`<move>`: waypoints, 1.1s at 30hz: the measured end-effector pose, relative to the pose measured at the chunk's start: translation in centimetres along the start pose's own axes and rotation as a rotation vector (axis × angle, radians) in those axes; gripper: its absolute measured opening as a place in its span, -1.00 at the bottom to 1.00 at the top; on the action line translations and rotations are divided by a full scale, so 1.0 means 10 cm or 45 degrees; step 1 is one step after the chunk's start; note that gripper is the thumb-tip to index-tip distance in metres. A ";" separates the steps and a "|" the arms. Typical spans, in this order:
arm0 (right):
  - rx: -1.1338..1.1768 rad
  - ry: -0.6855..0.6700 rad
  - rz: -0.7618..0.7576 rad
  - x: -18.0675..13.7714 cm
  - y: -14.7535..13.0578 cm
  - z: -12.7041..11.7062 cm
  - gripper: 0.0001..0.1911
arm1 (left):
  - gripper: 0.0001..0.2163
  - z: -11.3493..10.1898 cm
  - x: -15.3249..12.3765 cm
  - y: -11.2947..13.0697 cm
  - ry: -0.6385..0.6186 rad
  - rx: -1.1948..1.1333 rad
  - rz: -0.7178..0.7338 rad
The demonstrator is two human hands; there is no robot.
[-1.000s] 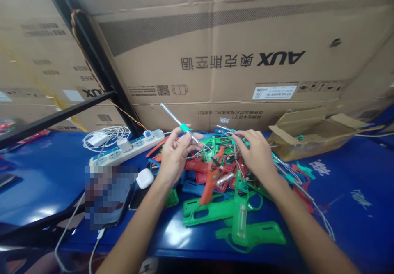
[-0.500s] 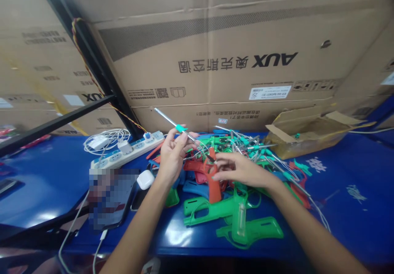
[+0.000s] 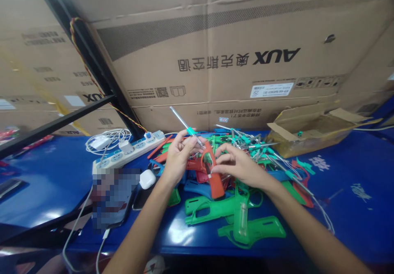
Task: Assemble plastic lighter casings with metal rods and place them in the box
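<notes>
The left hand grips a metal rod between thumb and fingers, at its teal collar; the rod tilts up and away, leftward. The right hand pinches the right edge of an orange pistol-shaped plastic shell. The shell lies between both hands – its upper end at the rod's lower end; seating cannot be determined. Beyond the right hand: a heap of collared rods. Below it: a green plastic shell. Right of it: an open cardboard carton. Left of the left hand: a power strip.
</notes>
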State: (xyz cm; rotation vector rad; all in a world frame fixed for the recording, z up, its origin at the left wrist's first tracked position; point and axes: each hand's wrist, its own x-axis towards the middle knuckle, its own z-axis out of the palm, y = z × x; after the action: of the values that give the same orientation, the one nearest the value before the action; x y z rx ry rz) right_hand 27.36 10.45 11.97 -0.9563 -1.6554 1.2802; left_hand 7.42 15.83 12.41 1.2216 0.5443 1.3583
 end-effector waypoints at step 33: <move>-1.192 0.828 -0.268 -0.80 -0.08 -0.06 -0.76 | -0.73 -0.21 0.12 0.12 0.249 -0.199 0.070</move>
State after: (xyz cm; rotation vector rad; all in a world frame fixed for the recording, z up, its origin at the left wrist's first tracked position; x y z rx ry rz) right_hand 30.88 3.19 11.59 -1.4717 -1.7158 -0.0565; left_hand 5.28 17.37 13.13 0.9895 0.5330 1.5480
